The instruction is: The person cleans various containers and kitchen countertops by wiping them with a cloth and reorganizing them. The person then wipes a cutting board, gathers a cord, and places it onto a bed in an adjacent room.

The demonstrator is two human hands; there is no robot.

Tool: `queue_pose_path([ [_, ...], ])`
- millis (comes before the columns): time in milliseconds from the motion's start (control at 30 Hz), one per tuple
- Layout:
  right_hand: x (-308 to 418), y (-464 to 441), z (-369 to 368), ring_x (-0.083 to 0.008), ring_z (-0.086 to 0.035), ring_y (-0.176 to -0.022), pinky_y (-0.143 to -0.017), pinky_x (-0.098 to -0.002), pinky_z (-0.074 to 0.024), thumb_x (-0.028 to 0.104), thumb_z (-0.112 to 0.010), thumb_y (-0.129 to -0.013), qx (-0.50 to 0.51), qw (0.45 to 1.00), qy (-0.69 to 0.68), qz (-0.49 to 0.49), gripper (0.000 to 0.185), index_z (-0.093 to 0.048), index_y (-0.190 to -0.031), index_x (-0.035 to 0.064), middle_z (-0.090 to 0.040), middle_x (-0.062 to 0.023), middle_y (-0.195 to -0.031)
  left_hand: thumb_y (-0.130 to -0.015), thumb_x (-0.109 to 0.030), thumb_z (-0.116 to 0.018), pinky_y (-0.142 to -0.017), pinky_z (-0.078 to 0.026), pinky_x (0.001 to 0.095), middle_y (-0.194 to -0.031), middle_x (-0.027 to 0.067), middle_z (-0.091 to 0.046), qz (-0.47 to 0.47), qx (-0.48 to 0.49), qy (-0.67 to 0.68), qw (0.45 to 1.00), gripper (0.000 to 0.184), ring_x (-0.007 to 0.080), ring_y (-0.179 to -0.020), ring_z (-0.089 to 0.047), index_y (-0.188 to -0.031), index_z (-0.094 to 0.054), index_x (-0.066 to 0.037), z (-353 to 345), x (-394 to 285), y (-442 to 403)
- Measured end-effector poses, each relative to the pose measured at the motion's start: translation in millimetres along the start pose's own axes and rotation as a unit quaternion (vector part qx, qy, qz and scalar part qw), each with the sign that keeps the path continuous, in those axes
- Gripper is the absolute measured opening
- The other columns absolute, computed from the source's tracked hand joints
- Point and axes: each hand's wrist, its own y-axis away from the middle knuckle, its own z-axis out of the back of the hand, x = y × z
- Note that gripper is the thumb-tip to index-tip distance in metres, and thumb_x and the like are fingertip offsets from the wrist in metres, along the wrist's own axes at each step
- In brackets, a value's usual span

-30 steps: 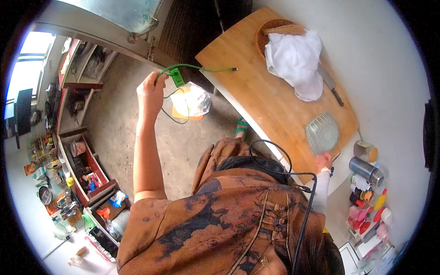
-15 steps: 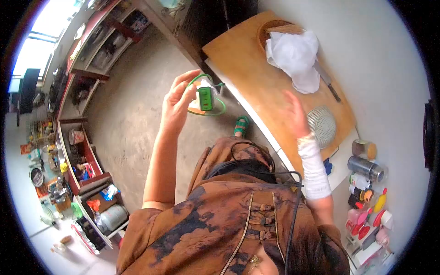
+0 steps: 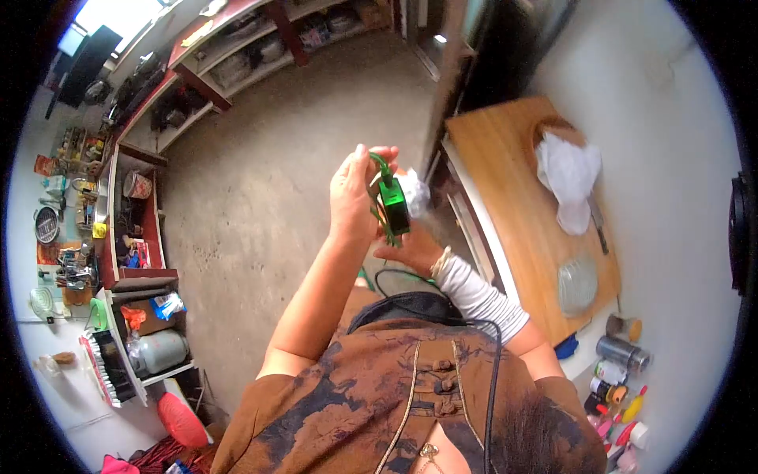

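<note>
My left hand is raised in front of me, its fingers closed on a green cable. The cable runs into a green and black charger block, which hangs tilted beside the palm. A loop of the same cable trails down the block's left side. My right hand is at the block's lower end, thumb pointing left. Its other fingers are partly hidden, so I cannot tell whether they grip the block. Behind the charger shows a crumpled white plastic bag with some orange on it.
A wooden board to the right bears a basket under a white cloth, a knife and a clear dome-like item. Bottles and a steel flask line the wall. Shelves and a gas cylinder stand left.
My right hand has come left from above the board to the charger. The charger has turned, its lower part now dark. The view has swung, so the board appears farther right.
</note>
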Motion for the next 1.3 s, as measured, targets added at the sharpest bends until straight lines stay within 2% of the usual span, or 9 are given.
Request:
queue_pose_path([
  [167, -4, -97, -48, -0.0084, -0.048, -0.047, -0.044, -0.0224, -0.0386, 0.039, -0.056, -0.094, -0.011, 0.988, -0.128, -0.087, 0.034, -0.059, -0.091, 0.0058, -0.056, -0.0013, -0.064, -0.095, -0.026, -0.057, -0.085, -0.047, 0.0277, -0.103, 0.0098, -0.064, -0.018, 0.023, -0.018, 0.999, 0.023, 0.0135, -0.093, -0.059, -0.097, -0.051, -0.004, 74, -42, -42],
  [367, 10, -209, -101, -0.0163, -0.054, -0.057, -0.054, -0.0316, -0.0425, 0.049, -0.050, -0.094, 0.074, 0.981, 0.138, -0.112, 0.047, -0.057, -0.078, 0.0050, -0.055, -0.0040, -0.060, -0.084, -0.021, -0.070, -0.090, -0.046, 0.0320, -0.107, 0.0096, -0.059, 0.029, -0.074, -0.112, 0.990, 0.059, 0.0174, -0.101, -0.058, -0.130, -0.039, 0.001, 177, -74, -94],
  [467, 8, -261, -109, -0.0169, -0.056, -0.059, -0.056, -0.0321, -0.0447, 0.041, -0.054, -0.093, 0.140, 0.967, 0.194, -0.092, 0.041, -0.058, -0.079, 0.0033, -0.058, -0.0053, -0.062, -0.077, -0.021, -0.077, -0.085, -0.049, 0.0357, -0.108, 0.0104, -0.057, 0.103, -0.054, -0.164, 0.980, 0.067, 0.0204, -0.096, -0.059, -0.130, -0.041, 0.000, 226, -74, -122],
  [567, 9, -303, -110, -0.0177, -0.058, -0.061, -0.059, -0.0326, -0.0470, 0.031, -0.059, -0.092, 0.130, 0.969, 0.192, -0.080, 0.029, -0.060, -0.084, 0.0036, -0.061, -0.0055, -0.067, -0.078, -0.019, -0.076, -0.079, -0.051, 0.0338, -0.104, 0.0093, -0.058, 0.028, -0.131, -0.195, 0.972, 0.062, 0.0201, -0.089, -0.061, -0.127, -0.044, -0.001, 242, -85, -159],
  [700, -23, -379, -66, -0.0230, -0.068, -0.080, -0.071, -0.0328, -0.0525, 0.022, -0.066, -0.086, 0.149, 0.951, 0.271, -0.003, 0.018, -0.063, -0.097, 0.0090, -0.068, -0.0104, -0.087, -0.079, -0.029, -0.076, -0.061, -0.049, 0.0290, -0.095, 0.0046, -0.058, 0.004, -0.176, -0.048, 0.983, 0.052, 0.0144, -0.078, -0.059, -0.117, -0.049, -0.006, 278, -154, -228],
  [900, -24, -493, 46, -0.0274, -0.063, -0.081, -0.077, -0.0408, -0.0496, 0.013, -0.065, -0.070, -0.052, 0.864, 0.469, 0.176, 0.013, -0.066, -0.083, 0.0132, -0.065, -0.0073, -0.082, -0.081, -0.034, -0.072, -0.060, -0.044, 0.0297, -0.089, 0.0042, -0.054, -0.008, -0.179, -0.069, 0.981, 0.042, 0.0164, -0.077, -0.057, -0.105, -0.048, -0.010, 301, -208, -351],
  [1100, 82, -563, 113, -0.0310, -0.062, -0.082, -0.073, -0.0425, -0.0492, 0.008, -0.056, -0.082, -0.081, 0.841, 0.505, 0.177, 0.017, -0.055, -0.098, 0.0130, -0.063, -0.0097, -0.082, -0.084, -0.023, -0.066, -0.084, -0.054, 0.0351, -0.118, 0.0211, -0.060, 0.126, 0.075, -0.153, 0.977, 0.040, 0.0255, -0.099, -0.064, -0.112, -0.048, 0.001, 220, -207, -460],
  [1200, 101, -577, 139, -0.0314, -0.063, -0.082, -0.073, -0.0431, -0.0494, 0.007, -0.057, -0.081, -0.163, 0.860, 0.465, 0.131, 0.020, -0.053, -0.100, 0.0118, -0.064, -0.0107, -0.085, -0.078, -0.022, -0.073, -0.080, -0.046, 0.0286, -0.103, 0.0075, -0.061, 0.174, 0.173, -0.204, 0.948, 0.047, 0.0145, -0.092, -0.057, -0.114, -0.052, -0.002, 176, -175, -502],
  [1300, 108, -601, 187, -0.0296, -0.064, -0.083, -0.072, -0.0411, -0.0501, 0.003, -0.058, -0.078, -0.257, 0.884, 0.384, 0.072, 0.026, -0.050, -0.102, 0.0104, -0.064, -0.0107, -0.087, -0.074, -0.020, -0.077, -0.085, -0.045, 0.0298, -0.106, 0.0067, -0.056, 0.216, 0.224, -0.157, 0.937, 0.058, 0.0162, -0.096, -0.056, -0.120, -0.048, -0.002, 123, -151, -550],
])
